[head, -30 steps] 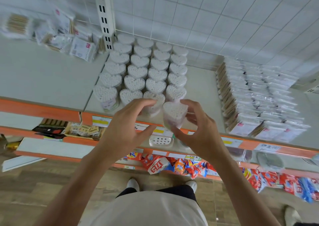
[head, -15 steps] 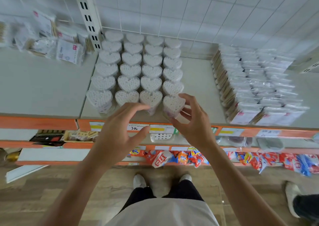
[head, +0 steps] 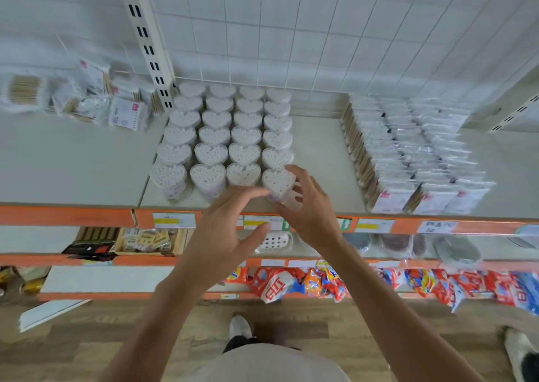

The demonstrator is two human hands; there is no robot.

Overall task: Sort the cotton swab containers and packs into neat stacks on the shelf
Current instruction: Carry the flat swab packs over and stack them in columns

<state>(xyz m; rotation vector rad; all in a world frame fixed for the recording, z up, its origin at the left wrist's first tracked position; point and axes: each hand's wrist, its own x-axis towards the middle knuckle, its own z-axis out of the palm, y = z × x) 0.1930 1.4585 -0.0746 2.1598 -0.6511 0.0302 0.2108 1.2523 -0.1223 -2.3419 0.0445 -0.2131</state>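
A second ago the right hand (head: 310, 215) held the heart-shaped container (head: 278, 183) lifted at the shelf (head: 320, 154) edge; now it stands on the shelf at the near right corner of the heart-shaped block (head: 227, 137). The right fingers (head: 294, 171) are curled loosely round it, though I cannot tell if they still touch. The left hand (head: 226, 236) has drawn back, fingers spread, holding nothing. The flat packs (head: 414, 160) to the right are unchanged.

The right hand (head: 309, 212) cups the front-right heart-shaped container (head: 277, 182) on the shelf (head: 320, 154); the left hand (head: 224, 230) hovers beside it, fingers spread.
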